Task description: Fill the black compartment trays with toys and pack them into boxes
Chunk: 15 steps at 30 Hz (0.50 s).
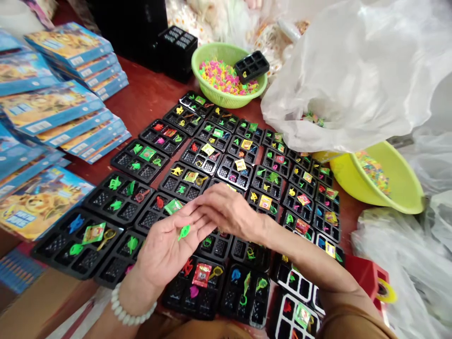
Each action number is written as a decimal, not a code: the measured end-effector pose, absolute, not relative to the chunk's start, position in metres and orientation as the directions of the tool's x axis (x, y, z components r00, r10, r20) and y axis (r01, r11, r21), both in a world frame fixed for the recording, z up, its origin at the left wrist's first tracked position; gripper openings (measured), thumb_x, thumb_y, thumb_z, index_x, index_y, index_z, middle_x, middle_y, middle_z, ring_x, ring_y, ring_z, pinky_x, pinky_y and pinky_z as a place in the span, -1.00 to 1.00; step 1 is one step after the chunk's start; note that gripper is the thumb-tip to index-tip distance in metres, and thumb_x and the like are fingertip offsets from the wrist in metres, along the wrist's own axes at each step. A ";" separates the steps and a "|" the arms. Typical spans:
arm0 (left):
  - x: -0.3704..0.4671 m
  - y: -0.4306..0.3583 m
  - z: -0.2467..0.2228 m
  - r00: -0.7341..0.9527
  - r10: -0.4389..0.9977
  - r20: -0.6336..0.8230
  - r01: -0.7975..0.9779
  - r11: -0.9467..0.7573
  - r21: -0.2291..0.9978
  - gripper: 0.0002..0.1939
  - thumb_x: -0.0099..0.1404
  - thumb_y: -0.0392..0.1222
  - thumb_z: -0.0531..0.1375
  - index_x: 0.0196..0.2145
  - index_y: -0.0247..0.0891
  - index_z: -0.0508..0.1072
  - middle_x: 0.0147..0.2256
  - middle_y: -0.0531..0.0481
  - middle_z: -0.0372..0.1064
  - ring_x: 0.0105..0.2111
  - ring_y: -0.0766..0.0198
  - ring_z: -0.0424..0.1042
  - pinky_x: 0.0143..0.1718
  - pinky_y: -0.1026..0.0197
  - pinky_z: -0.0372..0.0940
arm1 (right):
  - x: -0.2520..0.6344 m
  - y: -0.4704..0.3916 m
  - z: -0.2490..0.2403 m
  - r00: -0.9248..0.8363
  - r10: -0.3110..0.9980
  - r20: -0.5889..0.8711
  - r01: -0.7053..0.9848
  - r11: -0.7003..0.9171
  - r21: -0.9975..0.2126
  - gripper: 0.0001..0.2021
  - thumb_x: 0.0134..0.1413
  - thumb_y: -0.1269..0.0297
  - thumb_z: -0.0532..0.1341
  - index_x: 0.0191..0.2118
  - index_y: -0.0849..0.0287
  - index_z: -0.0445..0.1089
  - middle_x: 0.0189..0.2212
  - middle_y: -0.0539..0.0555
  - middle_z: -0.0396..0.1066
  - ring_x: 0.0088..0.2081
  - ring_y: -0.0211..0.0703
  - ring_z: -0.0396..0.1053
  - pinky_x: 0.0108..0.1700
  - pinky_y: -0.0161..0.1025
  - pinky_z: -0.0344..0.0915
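Observation:
My left hand [165, 245] is palm up over the black trays, wearing a pale bead bracelet [132, 308]. A small green plastic toy [184, 231] lies on its palm near the base of the fingers. My right hand [231, 212] reaches across from the right with its fingers together and bent down over the left fingertips. Whatever its fingertips hold, if anything, is hidden. Beneath and around both hands are rows of black compartment trays [196, 301]; many hold small coloured plastic toys and a shiny packet, such as a red packet [202, 274].
Stacked blue picture boxes [52, 113] stand at left. A green basin [228, 100] of coloured pieces, with a black tray [251, 66] resting on it, is behind. On the right are a large plastic bag [339, 70], a yellow-green basin [402, 188] and a red tape dispenser [367, 278].

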<state>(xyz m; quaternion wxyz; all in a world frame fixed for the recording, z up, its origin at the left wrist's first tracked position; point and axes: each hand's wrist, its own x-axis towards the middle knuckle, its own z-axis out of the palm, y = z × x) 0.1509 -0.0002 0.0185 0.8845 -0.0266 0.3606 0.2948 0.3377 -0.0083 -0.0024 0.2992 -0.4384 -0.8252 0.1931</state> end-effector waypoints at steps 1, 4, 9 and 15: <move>0.150 -0.001 0.020 0.563 0.497 -0.660 -0.534 0.828 0.169 -0.19 0.28 -0.55 -0.02 0.48 -0.43 0.05 0.08 -0.32 0.58 0.07 0.03 0.60 0.21 -0.04 0.45 | 0.346 -0.001 -0.005 -0.391 0.860 0.329 0.637 0.510 -0.578 -0.79 0.49 0.33 0.10 -0.01 0.23 0.47 -0.13 0.17 0.55 -0.10 -0.13 0.47 -0.01 -0.15 0.45; 0.145 -0.003 0.024 0.558 0.499 -0.663 -0.521 0.833 0.189 -0.17 0.24 -0.59 -0.03 0.47 -0.44 0.07 0.15 -0.32 0.53 0.12 0.03 0.56 0.20 0.03 0.45 | 0.379 0.029 -0.019 -0.210 0.928 0.308 0.800 0.344 -0.491 -0.82 0.43 0.34 0.14 -0.07 0.18 0.50 -0.14 0.17 0.55 -0.09 -0.04 0.47 0.05 -0.02 0.42; 0.127 -0.003 0.023 0.496 0.548 -0.674 -0.569 0.791 0.224 -0.16 0.25 -0.60 -0.08 0.48 -0.37 0.08 0.15 -0.29 0.53 0.12 0.09 0.56 0.22 0.07 0.42 | 0.417 0.071 -0.044 -0.048 0.981 0.189 0.920 0.117 -0.375 -0.83 0.29 0.44 0.21 -0.11 0.15 0.55 -0.11 0.19 0.55 -0.02 0.04 0.47 0.15 0.01 0.36; 0.113 -0.001 0.024 0.373 0.619 -0.692 -0.664 0.698 0.267 -0.28 0.35 -0.41 -0.03 0.46 -0.39 0.15 0.15 -0.32 0.53 0.15 0.02 0.54 0.20 0.01 0.43 | 0.367 0.030 -0.018 -0.179 0.930 0.321 0.815 0.322 -0.481 -0.79 0.40 0.34 0.18 0.01 0.16 0.53 -0.02 0.20 0.56 0.05 0.01 0.47 0.17 0.02 0.39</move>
